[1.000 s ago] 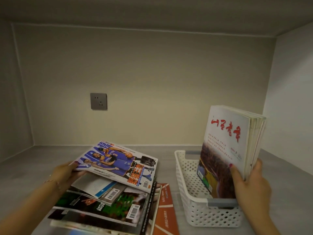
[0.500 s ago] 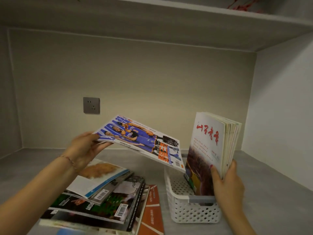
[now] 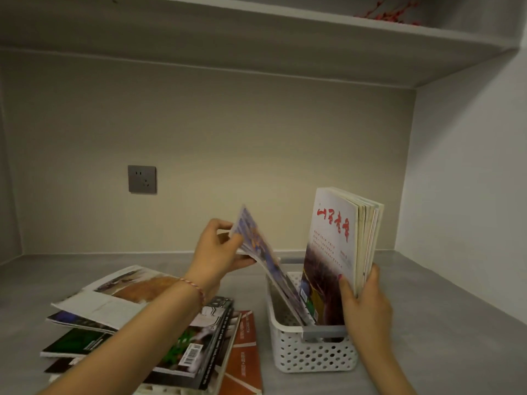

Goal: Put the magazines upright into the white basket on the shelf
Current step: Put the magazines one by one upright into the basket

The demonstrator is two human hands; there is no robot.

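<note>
head view, left hand: left hand, centre of frame, pinches the top edge of the blue-cover magazine between thumb and curled fingers; magazine tilted, lower end already inside the white basket.
head view, right hand: right hand, lower right, wraps around the upright magazines standing at the basket's right side, thumb on the front cover.
risk 1: tilted magazine looks floppy; likely to buckle or slide down flat if released at this lean.
risk 2: its lower corner could snag on the perforated wall or the grey rim.
risk 3: basket looks light; a sideways push may shift it on the shelf.
risk 4: upright stack probably fans out leftwards if the right hand eases off.
room: open slot in the basket's left half; bare shelf behind and to the right.
edges: flat magazine pile, lower left, sits just beside the basket; left forearm crosses above it.
</note>
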